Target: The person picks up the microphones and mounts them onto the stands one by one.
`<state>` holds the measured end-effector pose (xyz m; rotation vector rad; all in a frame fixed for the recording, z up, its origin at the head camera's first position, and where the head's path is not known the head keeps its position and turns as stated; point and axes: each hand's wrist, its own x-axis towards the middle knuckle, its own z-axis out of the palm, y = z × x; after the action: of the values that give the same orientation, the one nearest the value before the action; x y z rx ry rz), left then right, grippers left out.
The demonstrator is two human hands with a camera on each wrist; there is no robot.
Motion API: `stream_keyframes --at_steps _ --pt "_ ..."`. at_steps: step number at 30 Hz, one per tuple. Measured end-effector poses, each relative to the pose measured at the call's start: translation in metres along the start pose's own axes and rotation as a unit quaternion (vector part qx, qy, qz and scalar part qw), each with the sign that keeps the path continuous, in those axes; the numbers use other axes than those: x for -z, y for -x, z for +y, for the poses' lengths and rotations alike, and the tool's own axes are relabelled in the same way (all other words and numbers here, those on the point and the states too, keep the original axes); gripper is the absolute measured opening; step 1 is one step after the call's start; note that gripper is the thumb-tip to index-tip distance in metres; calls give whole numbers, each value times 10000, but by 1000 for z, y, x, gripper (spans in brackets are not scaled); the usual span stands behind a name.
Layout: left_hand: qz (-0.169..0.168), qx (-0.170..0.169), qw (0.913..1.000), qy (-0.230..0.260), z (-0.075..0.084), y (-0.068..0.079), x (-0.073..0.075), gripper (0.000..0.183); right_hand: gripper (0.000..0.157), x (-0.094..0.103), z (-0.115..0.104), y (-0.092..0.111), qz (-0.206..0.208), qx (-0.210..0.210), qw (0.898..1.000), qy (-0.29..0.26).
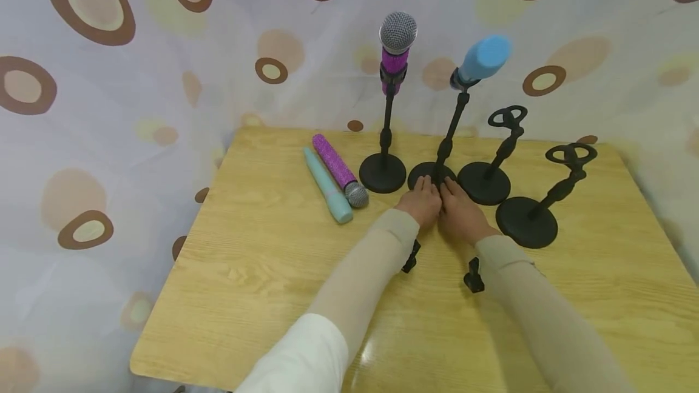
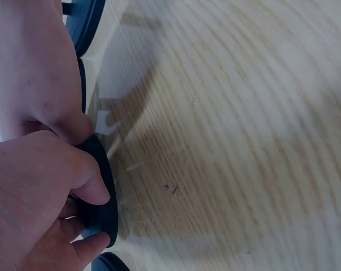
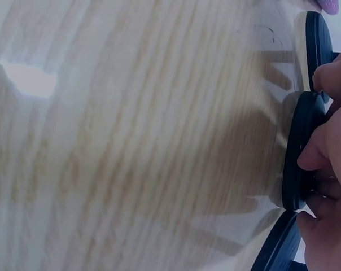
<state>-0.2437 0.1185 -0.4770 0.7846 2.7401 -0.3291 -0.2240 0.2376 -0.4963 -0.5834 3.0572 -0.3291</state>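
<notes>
Both hands are at the round black base of the second microphone stand [image 1: 454, 123], which holds a blue microphone [image 1: 485, 58] tilted to the right. My left hand [image 1: 422, 203] grips the base's left side, with its thumb [image 2: 94, 189] and fingers at the edge in the left wrist view. On the other side, my right hand [image 1: 463, 214] holds the same base, its thumb [image 3: 313, 155] near the rim in the right wrist view. The far sides of the fingers are hidden. To the left, another stand [image 1: 383, 171] carries a purple glittery microphone [image 1: 394, 60] upright.
Two black stands with double-ring tops, one farther back [image 1: 485, 182] and one nearer [image 1: 526, 222], stand to the right. A light-blue microphone [image 1: 327, 187] and a purple glitter microphone [image 1: 335, 162] lie at left on the wooden table [image 1: 246, 272]. A patterned cloth [image 1: 191, 77] hangs behind.
</notes>
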Motion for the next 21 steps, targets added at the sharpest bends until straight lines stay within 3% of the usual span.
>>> stream_keyframes --at_steps 7,14,21 --pt "-4 298 9995 52 1 -3 4 51 50 1 4 -3 -58 60 9999 150" --pt "-159 333 9992 141 -2 -10 9 53 50 10 9 -2 -564 -190 9982 -55" --pt "-121 392 9987 318 -10 -17 15 51 45 17 18 3 -469 -366 9977 -316"
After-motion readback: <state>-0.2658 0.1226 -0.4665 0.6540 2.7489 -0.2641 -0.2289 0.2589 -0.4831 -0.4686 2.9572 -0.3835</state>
